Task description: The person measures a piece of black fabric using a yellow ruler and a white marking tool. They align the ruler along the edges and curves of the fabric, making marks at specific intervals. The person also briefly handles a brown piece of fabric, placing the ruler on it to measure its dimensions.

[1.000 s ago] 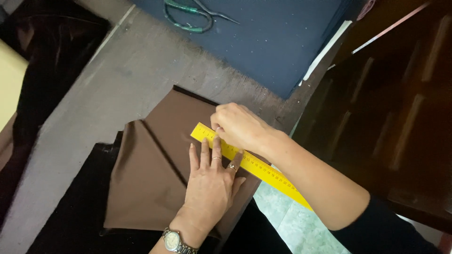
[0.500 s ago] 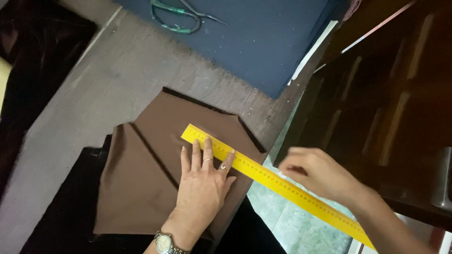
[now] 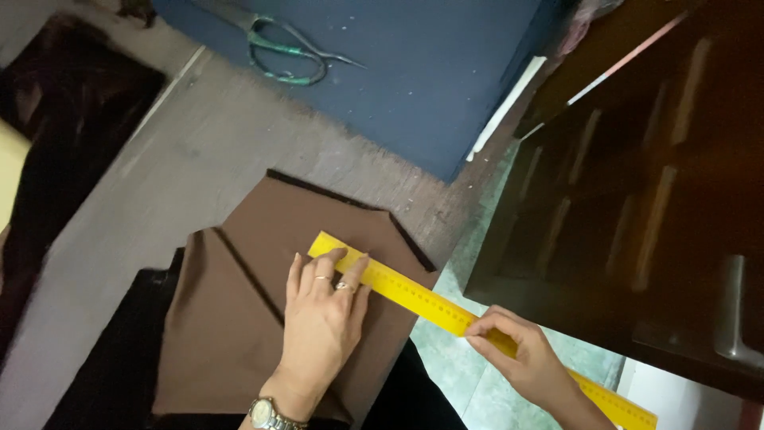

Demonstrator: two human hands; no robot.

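A brown fabric piece (image 3: pixel 239 318) with dark seam edges lies on a grey work surface (image 3: pixel 199 159). A long yellow ruler (image 3: pixel 414 295) runs diagonally across its right part and out past the table edge. My left hand (image 3: pixel 322 318), with rings and a wristwatch, lies flat on the fabric, its fingertips pressing the ruler's upper end. My right hand (image 3: pixel 517 354) pinches the ruler's middle section beyond the table edge.
Green-handled scissors (image 3: pixel 290 52) lie on a dark blue board (image 3: pixel 414 87) at the top. Dark cloth (image 3: pixel 72 135) lies at the left and under the brown piece. A dark wooden cabinet (image 3: pixel 652 191) stands at the right over pale green floor tiles (image 3: pixel 461 382).
My right hand left the ruler's upper end near the left fingers and slid down along it to grip the middle. The left hand stayed pressing the fabric and ruler.
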